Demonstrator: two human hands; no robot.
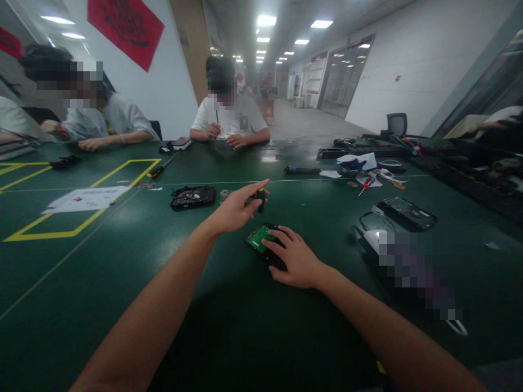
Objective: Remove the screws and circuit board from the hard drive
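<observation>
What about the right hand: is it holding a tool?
No: the right hand touches the green circuit board; the left hand holds a dark tool.

My right hand blocks the right part of the drive; access is at its left end. My left hand and tool obstruct its far side. Rightward, passage exists before the blurred long item.

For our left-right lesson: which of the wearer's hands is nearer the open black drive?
Left. The left hand, holding a dark tool, is just right of the open black drive; the right hand is farther right, touching the green-board drive.
</observation>
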